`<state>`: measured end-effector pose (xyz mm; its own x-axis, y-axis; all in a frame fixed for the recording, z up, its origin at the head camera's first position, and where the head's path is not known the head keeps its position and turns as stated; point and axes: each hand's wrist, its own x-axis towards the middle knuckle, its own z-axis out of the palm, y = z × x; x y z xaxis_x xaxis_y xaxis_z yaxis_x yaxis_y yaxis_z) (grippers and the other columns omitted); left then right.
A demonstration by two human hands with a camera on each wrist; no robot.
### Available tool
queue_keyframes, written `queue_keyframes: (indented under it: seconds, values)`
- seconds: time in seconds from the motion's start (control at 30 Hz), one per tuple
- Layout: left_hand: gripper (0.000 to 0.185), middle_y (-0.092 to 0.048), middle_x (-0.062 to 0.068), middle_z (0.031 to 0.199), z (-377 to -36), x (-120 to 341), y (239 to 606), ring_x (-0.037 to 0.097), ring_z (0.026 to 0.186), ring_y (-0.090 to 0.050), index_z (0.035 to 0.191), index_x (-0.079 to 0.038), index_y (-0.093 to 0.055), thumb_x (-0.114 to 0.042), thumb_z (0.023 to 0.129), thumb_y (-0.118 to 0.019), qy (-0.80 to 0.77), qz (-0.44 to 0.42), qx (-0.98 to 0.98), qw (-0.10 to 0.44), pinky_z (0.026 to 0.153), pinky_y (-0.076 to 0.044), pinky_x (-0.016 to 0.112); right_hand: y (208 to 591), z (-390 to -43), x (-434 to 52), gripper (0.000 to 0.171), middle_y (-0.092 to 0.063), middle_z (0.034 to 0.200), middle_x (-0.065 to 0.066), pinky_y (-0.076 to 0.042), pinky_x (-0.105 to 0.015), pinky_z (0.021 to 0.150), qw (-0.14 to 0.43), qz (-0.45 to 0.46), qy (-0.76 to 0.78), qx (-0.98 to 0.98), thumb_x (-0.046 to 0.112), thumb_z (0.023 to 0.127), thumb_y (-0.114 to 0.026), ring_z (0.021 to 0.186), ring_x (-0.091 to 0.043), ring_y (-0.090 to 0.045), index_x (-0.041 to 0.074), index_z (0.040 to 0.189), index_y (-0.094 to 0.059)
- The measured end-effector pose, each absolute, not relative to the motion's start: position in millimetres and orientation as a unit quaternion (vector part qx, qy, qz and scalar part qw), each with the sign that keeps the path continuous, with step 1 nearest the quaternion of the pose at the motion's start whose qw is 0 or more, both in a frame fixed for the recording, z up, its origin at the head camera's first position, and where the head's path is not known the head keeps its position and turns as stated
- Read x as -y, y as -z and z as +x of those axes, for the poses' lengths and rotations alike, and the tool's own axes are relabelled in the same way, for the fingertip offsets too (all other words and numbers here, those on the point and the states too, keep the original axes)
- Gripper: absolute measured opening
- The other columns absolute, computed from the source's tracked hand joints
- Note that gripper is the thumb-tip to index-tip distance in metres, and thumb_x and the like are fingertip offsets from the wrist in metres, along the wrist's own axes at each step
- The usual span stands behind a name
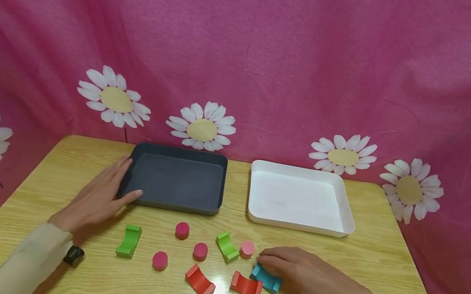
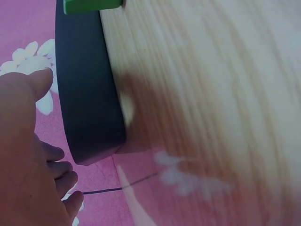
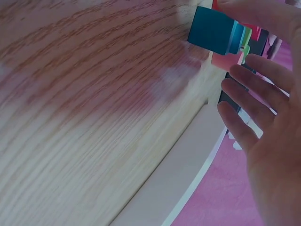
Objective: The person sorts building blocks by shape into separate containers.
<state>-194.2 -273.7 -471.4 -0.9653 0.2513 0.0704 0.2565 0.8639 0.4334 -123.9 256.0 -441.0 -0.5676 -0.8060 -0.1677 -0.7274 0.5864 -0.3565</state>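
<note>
My left hand (image 1: 99, 199) is at the near left corner of a dark grey tray (image 1: 173, 207). Its fingers lie along the tray's left side, and the thumb reaches over the front rim. In the left wrist view these fingers (image 2: 66, 179) are extended beside the tray wall. On the right, my right hand (image 1: 313, 282) hovers around a blue block with a curved notch (image 1: 266, 280). From the right wrist, the blue block (image 3: 214, 30) shows between the thumb and the spread fingers (image 3: 254, 89). A red notched block (image 1: 246, 286) sits just left of it.
A white tray (image 1: 299, 227) stands at the back right. Across the wooden table (image 1: 66, 275) lie another red notched block (image 1: 200, 282), green notched blocks (image 1: 129, 241), several dark pink cylinders (image 1: 200, 251) and a lighter pink cylinder (image 1: 247, 249). A pink flowered cloth (image 1: 251, 55) hangs behind.
</note>
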Motion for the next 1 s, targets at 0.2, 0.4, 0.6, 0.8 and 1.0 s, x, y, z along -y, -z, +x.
queue_keyframes:
  seconds: [0.2, 0.4, 0.6, 0.8, 1.0]
  values:
    - [0.101, -0.006, 0.021, 0.179, -196, 274, 475, 0.048, 0.162, -0.012, 0.172, -0.002, -0.008, -0.054, 0.105, -0.062, 0.227, -0.128, 0.965, -0.006, 0.129, -0.014, 0.068, 439, -127, -251, 0.073, -0.048, 0.163, 0.008, -0.048, -0.051, 0.117, 0.175, -0.445, 0.119, -0.870, 0.034, 0.094, -0.081, 0.143, -0.021, -0.051, 0.025, 0.160, -0.051]
    - [0.101, -0.006, 0.022, 0.179, -195, 273, 473, 0.049, 0.162, -0.012, 0.172, -0.001, -0.008, -0.055, 0.105, -0.062, 0.227, -0.126, 0.966, -0.012, 0.129, -0.014, 0.068, 440, -129, -246, 0.072, -0.051, 0.161, 0.007, -0.050, -0.046, 0.115, 0.171, -0.468, 0.119, -0.859, 0.025, 0.089, -0.084, 0.139, -0.018, -0.054, 0.023, 0.155, -0.056]
    - [0.102, -0.004, 0.022, 0.179, -195, 272, 474, 0.049, 0.162, -0.012, 0.172, -0.003, -0.005, -0.055, 0.105, -0.061, 0.230, -0.122, 0.965, -0.019, 0.128, -0.016, 0.069, 440, -133, -241, 0.071, -0.053, 0.158, 0.006, -0.052, -0.042, 0.114, 0.176, -0.485, 0.110, -0.849, 0.019, 0.087, -0.086, 0.137, -0.017, -0.056, 0.021, 0.152, -0.058]
    - [0.101, -0.003, 0.022, 0.179, -195, 272, 474, 0.048, 0.163, -0.010, 0.172, -0.003, -0.003, -0.057, 0.106, -0.059, 0.236, -0.121, 0.964, -0.028, 0.127, -0.016, 0.071, 441, -136, -238, 0.070, -0.055, 0.157, 0.005, -0.052, -0.042, 0.114, 0.196, -0.479, 0.104, -0.850, 0.016, 0.088, -0.086, 0.136, -0.016, -0.056, 0.022, 0.152, -0.059]
    - [0.100, -0.003, 0.022, 0.179, -194, 272, 476, 0.049, 0.162, -0.011, 0.172, -0.003, -0.003, -0.059, 0.107, -0.056, 0.236, -0.120, 0.964, -0.033, 0.126, -0.017, 0.072, 439, -137, -234, 0.064, -0.058, 0.153, 0.005, -0.051, -0.041, 0.115, 0.206, -0.477, 0.100, -0.848, 0.016, 0.091, -0.085, 0.136, -0.015, -0.057, 0.021, 0.149, -0.061]
